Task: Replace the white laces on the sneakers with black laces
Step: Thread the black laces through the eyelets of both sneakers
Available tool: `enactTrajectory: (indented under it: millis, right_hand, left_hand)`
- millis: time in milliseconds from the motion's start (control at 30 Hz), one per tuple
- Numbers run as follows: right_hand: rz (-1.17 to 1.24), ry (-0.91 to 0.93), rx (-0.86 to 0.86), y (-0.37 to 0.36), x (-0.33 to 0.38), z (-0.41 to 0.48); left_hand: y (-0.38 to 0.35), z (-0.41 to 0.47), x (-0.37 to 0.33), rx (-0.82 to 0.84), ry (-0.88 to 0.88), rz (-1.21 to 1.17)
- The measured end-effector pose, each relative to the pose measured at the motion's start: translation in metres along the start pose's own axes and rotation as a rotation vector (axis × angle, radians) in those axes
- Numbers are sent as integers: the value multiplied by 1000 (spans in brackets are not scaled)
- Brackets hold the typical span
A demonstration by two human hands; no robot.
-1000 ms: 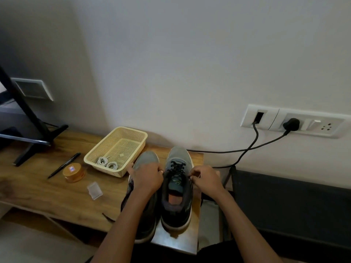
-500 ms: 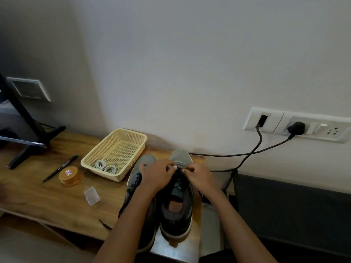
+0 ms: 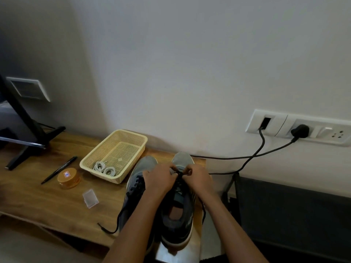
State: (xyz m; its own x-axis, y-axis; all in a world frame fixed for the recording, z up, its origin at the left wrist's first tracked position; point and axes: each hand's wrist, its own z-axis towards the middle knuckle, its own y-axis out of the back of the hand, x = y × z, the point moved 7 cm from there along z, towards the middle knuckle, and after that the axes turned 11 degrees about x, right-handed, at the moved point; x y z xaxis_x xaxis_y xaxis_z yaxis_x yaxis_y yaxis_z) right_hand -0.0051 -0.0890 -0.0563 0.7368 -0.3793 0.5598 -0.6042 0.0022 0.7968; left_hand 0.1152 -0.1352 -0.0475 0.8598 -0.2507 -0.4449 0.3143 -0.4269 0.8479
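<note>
Fingers curled, the left hand (image 3: 158,180) and right hand (image 3: 197,180) pinch the thin black lace (image 3: 178,174) over the grey mesh sneaker (image 3: 178,223), seemingly drawing it snug.

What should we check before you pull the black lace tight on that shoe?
1. Left hand and right hand both pinch the black lace on the right sneaker: ok.
2. White laces out, coiled in the basket: ok.
3. Left sneaker wears black lacing: ok.
4. Its loose lace end tidy: not ok, it trails across the table.
5. Every hole threaded under the hands: cannot tell.
</note>
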Motion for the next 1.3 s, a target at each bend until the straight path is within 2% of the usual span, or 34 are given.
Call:
enactTrajectory:
  millis: [167, 500, 567, 633, 700, 800, 867, 933, 1033, 1100, 1200, 1300]
  right_hand:
    - [-1, -26, 36, -8, 1, 8]
    - [60, -34, 65, -12, -8, 14]
    - [159, -7, 67, -7, -11, 13]
    - [319, -25, -7, 3, -21, 7]
    - [427, -71, -71, 12, -36, -3]
    - [419, -49, 73, 2, -36, -22]
    - [384, -36, 155, -5, -30, -36]
    - [377, -59, 147, -5, -30, -45]
    - [450, -61, 49, 13, -25, -62]
    - [554, -2, -29, 35, -14, -77]
    - [649, 138, -87, 67, 14, -98]
    - [717, 278, -79, 87, 46, -116]
  left_hand:
    - [-6, -1, -10, 1, 33, 133]
    - [-8, 4, -3, 2, 33, 46]
    - [-2, 2, -1, 1, 12, -10]
    - [10, -4, 6, -3, -1, -67]
    - [15, -13, 11, 45, -1, -3]
    - [12, -33, 15, 103, 26, 200]
    - [12, -45, 14, 50, 24, 239]
    - [18, -57, 13, -28, 16, 221]
    - [41, -73, 8, -184, -51, 113]
    - [61, -85, 4, -260, -116, -69]
    - [85, -106, -7, -288, -303, -385]
    - [97, -132, -32, -252, -498, -559]
